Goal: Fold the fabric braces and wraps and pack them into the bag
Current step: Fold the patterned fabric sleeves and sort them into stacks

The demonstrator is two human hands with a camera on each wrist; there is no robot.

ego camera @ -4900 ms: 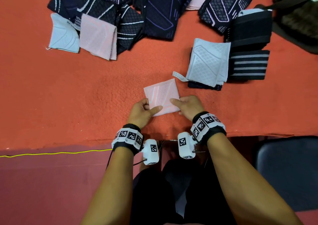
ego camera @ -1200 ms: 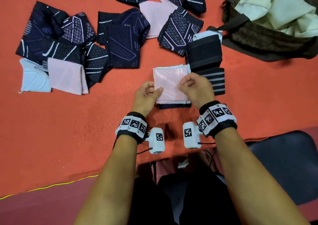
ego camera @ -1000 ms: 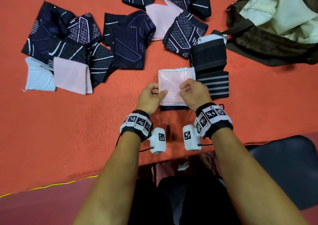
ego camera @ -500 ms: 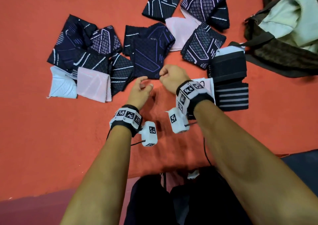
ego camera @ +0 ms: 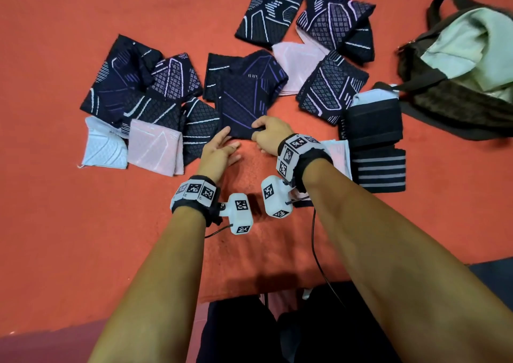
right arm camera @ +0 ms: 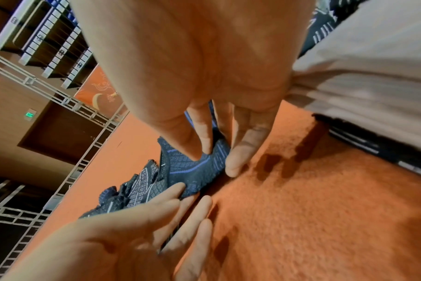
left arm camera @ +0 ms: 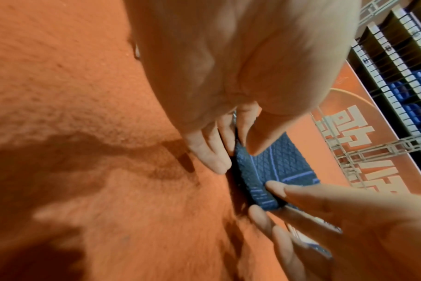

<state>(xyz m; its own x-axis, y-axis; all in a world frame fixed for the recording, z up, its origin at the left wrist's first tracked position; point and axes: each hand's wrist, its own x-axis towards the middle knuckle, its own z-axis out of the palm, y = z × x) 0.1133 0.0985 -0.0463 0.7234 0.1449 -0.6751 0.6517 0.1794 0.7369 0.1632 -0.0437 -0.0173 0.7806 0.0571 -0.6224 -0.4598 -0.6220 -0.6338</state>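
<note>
1. We see a big orange table [ego camera: 83, 237] with a soft, fuzzy top. Everything lies on it.
2. The bag [ego camera: 458, 65] sits at the far right. It is open, with a pale lining showing. Nothing we are holding is in it yet.
3. Many braces lie in a loose heap across the far side. Most are dark with light lines. Some are pink or pale.
4. Near the right arm sits a folded pile: a black wrap [ego camera: 372, 123], a striped wrap [ego camera: 379, 169], and a pink folded brace [ego camera: 337, 154] just beside them.
5. The one we want now is the dark blue brace [ego camera: 244, 104] in the middle, partly under its neighbors.
6. Our right hand [ego camera: 270, 136] pinches its near edge, thumb on top and fingers curled under.
7. Our left hand [ego camera: 219, 151] is spread flat, its fingertips [right arm camera: 178, 187] touching the near corner of that same brace. It holds nothing.
8. We think the brace is light, soft and floppy. It looks stretchy and bumpy, so it should not slip.
9. It will sag if we lift it by one spot. We should take two near corners, one in each hand, and slide it toward us to fold it.
</note>
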